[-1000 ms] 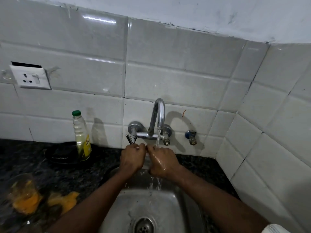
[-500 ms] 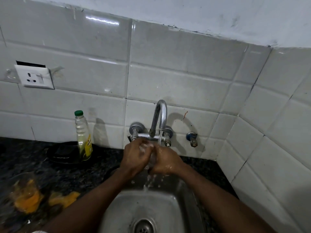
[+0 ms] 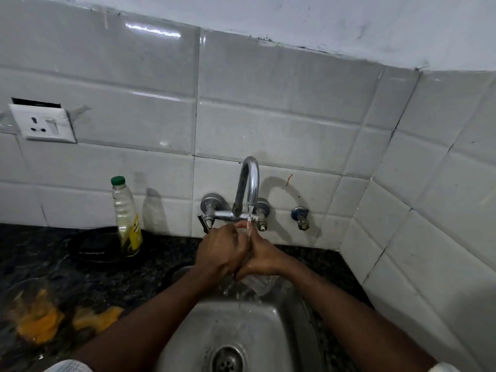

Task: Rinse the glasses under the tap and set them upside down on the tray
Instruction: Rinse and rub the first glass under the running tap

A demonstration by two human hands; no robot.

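Water runs from the curved steel tap [image 3: 249, 183] onto my two hands, which are pressed together over the steel sink [image 3: 290, 331]. My left hand [image 3: 221, 251] and my right hand [image 3: 265, 257] both curl around a clear glass [image 3: 259, 284]. Only the glass's lower part shows beneath my palms, tipped toward me. Water splashes off it into the basin. No tray is clearly recognisable in view.
A green-capped bottle [image 3: 126, 218] of yellowish liquid stands on a black round dish [image 3: 94, 248] on the dark counter at left. Blurred orange scraps [image 3: 40, 323] lie at the near left. The drain [image 3: 228, 359] sits below. A small wall valve [image 3: 300, 218] and tiled corner are at right.
My hands have closed in together around the glass and shifted slightly under the stream. The glass now sticks out below my palms.
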